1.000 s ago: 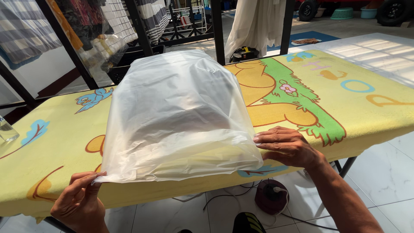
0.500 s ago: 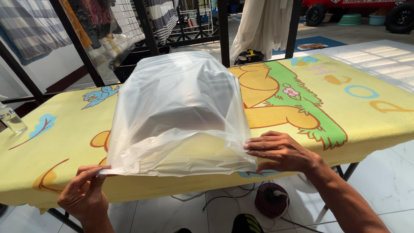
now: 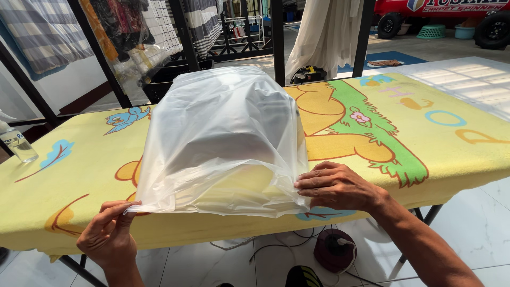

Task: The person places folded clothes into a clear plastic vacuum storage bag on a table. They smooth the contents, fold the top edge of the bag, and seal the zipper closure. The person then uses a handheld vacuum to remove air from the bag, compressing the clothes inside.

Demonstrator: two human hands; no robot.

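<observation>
Head camera view: at the near edge of the ironing table (image 3: 69,175), my left hand (image 3: 109,236) pinches the lower left corner of a clear plastic bag (image 3: 223,138) between thumb and fingers. My right hand (image 3: 337,186) lies open, fingertips pressing the bag's right corner flat. Farther off, the puffed-up bag covers a folded pale item mid-table; a spray bottle (image 3: 16,141) stands at the far left edge.

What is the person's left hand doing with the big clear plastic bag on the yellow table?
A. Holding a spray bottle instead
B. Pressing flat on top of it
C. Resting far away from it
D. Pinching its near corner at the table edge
D: the left hand grips the near left corner of the clear plastic bag at the table edge, while the right hand presses the other corner.
</observation>
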